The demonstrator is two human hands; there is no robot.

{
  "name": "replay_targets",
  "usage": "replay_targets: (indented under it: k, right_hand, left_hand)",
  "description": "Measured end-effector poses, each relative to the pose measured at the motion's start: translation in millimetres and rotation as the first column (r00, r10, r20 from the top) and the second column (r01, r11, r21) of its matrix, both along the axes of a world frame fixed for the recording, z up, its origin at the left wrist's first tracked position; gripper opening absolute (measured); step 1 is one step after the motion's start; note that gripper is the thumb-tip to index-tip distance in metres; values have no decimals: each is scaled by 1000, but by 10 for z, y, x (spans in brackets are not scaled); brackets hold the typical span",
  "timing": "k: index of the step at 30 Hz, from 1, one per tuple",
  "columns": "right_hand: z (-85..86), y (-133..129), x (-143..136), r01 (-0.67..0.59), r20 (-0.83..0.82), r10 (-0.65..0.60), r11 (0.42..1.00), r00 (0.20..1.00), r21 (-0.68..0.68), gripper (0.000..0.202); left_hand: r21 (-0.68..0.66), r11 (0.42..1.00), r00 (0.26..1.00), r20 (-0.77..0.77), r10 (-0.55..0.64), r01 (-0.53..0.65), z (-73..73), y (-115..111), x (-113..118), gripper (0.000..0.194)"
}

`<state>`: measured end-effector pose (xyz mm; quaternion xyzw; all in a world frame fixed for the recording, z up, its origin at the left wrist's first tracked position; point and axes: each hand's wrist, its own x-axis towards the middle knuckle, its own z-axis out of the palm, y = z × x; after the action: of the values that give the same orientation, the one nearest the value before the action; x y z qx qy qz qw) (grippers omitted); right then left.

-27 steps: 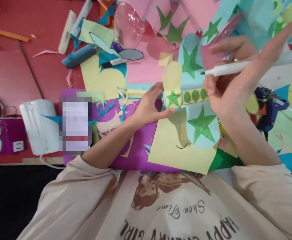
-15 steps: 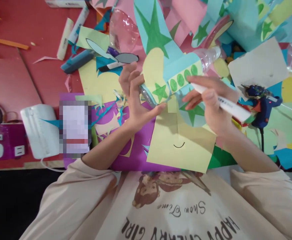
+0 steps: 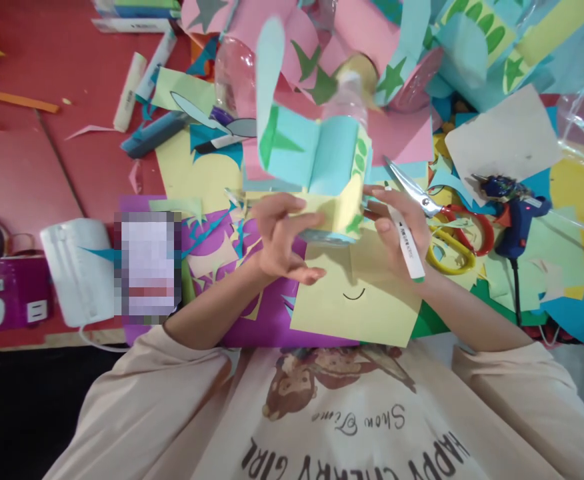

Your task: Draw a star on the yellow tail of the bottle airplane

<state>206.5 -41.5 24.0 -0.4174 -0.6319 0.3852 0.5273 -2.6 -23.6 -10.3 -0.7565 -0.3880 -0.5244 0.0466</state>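
Note:
Both hands hold up a clear plastic bottle covered in paper (image 3: 322,160): light blue and yellow wraps, green stars, green dots and a long blue fin. My left hand (image 3: 279,233) grips its lower yellow end from the left. My right hand (image 3: 397,230) steadies it from the right and also holds a white marker (image 3: 406,245), which points down along the palm. Below lies a yellow sheet (image 3: 357,300) with a small black curve drawn on it, on top of purple paper (image 3: 272,307).
Red and yellow scissors (image 3: 442,220) and a blue glue gun (image 3: 509,203) lie to the right among paper scraps. A white device (image 3: 79,270) and a purple box (image 3: 5,293) sit at the left. Markers (image 3: 129,90) and a clear bottle half (image 3: 235,70) lie farther back on the red table (image 3: 32,160).
The paper-covered bottle was lying flat; both hands have lifted it and turned it nearly upright. The marker, first pointed at the bottle, now hangs down in my right hand.

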Motion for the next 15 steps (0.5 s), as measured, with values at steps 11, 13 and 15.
replay_targets:
  k: [11, 13, 15]
  right_hand:
    - [6, 278, 181, -106, 117, 100, 993, 988, 44, 69]
    - [18, 297, 184, -49, 116, 45, 998, 992, 34, 61]
    - [50, 307, 184, 31, 95, -30, 999, 995, -15, 52]
  left_hand:
    - [-80, 839, 814, -208, -543, 539, 197, 7, 180, 52]
    - [-222, 840, 804, -248, -540, 496, 164, -5, 135, 54]
    - [-402, 835, 834, -247, -493, 375, 101, -16, 85, 58]
